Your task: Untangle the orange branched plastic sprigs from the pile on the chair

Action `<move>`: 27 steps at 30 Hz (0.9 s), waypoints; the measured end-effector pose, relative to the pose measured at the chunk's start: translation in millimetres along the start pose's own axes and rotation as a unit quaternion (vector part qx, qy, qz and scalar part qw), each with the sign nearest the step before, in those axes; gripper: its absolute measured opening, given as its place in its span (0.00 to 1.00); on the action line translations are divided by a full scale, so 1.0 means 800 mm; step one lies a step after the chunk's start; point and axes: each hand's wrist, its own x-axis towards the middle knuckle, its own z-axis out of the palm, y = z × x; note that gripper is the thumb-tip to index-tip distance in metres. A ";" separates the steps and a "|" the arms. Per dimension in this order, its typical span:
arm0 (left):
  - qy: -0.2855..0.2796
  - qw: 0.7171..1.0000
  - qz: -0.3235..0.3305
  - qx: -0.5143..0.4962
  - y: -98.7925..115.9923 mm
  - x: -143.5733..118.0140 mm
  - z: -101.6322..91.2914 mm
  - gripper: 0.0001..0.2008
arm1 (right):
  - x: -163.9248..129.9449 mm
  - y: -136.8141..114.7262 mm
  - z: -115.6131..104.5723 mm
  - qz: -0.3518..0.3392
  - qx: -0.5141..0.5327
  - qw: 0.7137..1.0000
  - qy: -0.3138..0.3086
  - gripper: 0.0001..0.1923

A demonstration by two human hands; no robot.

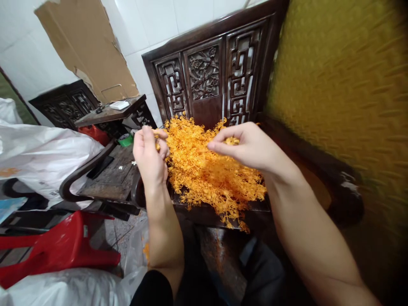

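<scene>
1. The pile (194,159) of curly orange pieces lies on the seat of the carved chair (207,112), some spilling over the front edge.
2. The left hand (152,146) is at the pile's left side, its fingers curled round a few orange bits (157,145), the thumb raised along them.
3. The right hand (231,140) is over the pile's right part, thumb and forefinger drawn together in a pinch; orange bits show inside its grip. Whether anything is between the very tips, I cannot tell.
4. The hands are apart, with the pile's upper part between them.
5. The step in hand looks like handling pieces picked from the pile, a few per hand.
6. The next move probably calls for bringing both hands together with a light fingertip grip, without snagging the tangle.
</scene>
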 end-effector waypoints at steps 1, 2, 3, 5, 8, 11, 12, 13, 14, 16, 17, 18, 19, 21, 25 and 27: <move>-0.017 1.000 -0.007 0.000 0.001 -0.003 0.001 0.20 | 0.003 0.004 0.001 0.018 0.049 0.998 0.042 0.14; -0.035 0.999 -0.012 0.001 0.001 -0.006 0.003 0.19 | 0.007 0.009 0.002 0.039 0.105 0.991 0.074 0.17; -0.052 0.998 -0.017 0.002 0.000 -0.010 0.005 0.17 | 0.012 0.013 0.003 0.058 0.161 0.981 0.095 0.21; -0.084 0.996 -0.035 0.007 -0.004 -0.016 0.009 0.14 | 0.022 0.021 0.006 0.088 0.254 0.957 0.107 0.29; -0.115 0.990 -0.048 0.064 -0.012 -0.018 0.010 0.13 | 0.033 0.026 0.009 0.090 0.324 0.936 0.102 0.36; -0.131 0.977 -0.033 0.164 -0.014 -0.019 0.009 0.14 | 0.033 0.026 0.015 0.065 0.341 0.930 0.121 0.25; -0.141 0.971 -0.034 0.192 -0.013 -0.020 0.010 0.17 | 0.031 0.026 0.017 0.055 0.338 0.930 0.131 0.22; -0.149 0.964 -0.039 0.215 -0.012 -0.022 0.012 0.20 | 0.030 0.026 0.019 0.045 0.333 0.932 0.135 0.20; -0.154 0.959 -0.046 0.233 -0.011 -0.024 0.015 0.22 | 0.028 0.025 0.022 0.032 0.328 0.935 0.134 0.19; -0.141 0.954 -0.066 0.257 -0.010 -0.028 0.022 0.26 | 0.025 0.024 0.026 0.002 0.317 0.939 0.134 0.18; -0.128 0.953 -0.081 0.261 -0.010 -0.028 0.023 0.28 | 0.024 0.022 0.027 -0.013 0.311 0.940 0.138 0.18; -0.116 0.953 -0.105 0.258 -0.011 -0.027 0.024 0.30 | 0.023 0.021 0.028 -0.027 0.303 0.941 0.147 0.17; -0.109 0.953 -0.137 0.249 -0.012 -0.025 0.023 0.32 | 0.022 0.020 0.028 -0.042 0.291 0.942 0.162 0.17; -0.107 0.949 -0.205 0.213 -0.016 -0.017 0.015 0.36 | 0.021 0.017 0.026 -0.072 0.256 0.942 0.204 0.16; -0.107 0.948 -0.248 0.166 -0.023 -0.006 -0.002 0.36 | 0.020 0.015 0.021 -0.111 0.193 0.932 0.285 0.16; -0.153 0.945 -0.242 0.157 -0.025 -0.009 -0.001 0.35 | 0.020 0.015 0.022 -0.108 0.198 0.932 0.285 0.16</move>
